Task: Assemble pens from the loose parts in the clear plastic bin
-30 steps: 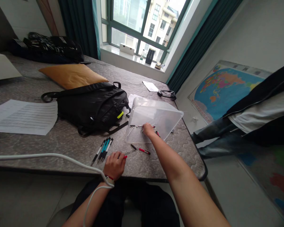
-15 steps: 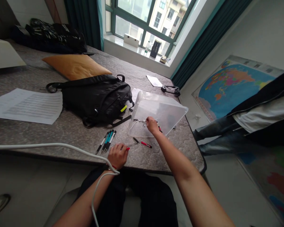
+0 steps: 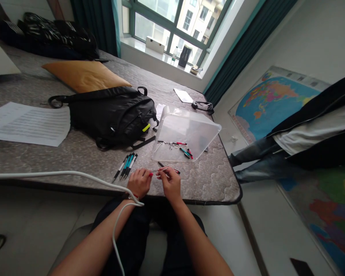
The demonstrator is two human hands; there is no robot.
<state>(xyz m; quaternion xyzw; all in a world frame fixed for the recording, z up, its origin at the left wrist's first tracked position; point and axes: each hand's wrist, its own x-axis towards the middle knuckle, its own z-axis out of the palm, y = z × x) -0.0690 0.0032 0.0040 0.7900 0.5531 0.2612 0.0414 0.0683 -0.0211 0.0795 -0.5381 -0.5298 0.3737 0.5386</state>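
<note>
My left hand rests near the front edge of the mattress, its fingers closed on a small red pen part. Beside it my right hand pinches a thin, pale stick like a pen refill, and the two hands nearly meet. Just beyond my right fingers lie a black pen piece and a red-and-black pen part, partly hidden. Several assembled pens, blue-green and white, lie in a row left of my left hand. A clear plastic box holds loose pen parts.
A black backpack lies left of the box, with an orange envelope behind it. Printed paper is at the left. A white cable crosses over my left wrist. A person stands at the right.
My right hand has come out of the clear box, back toward me, and is now beside my left hand with the thin stick. My left hand stays near the same spot.
</note>
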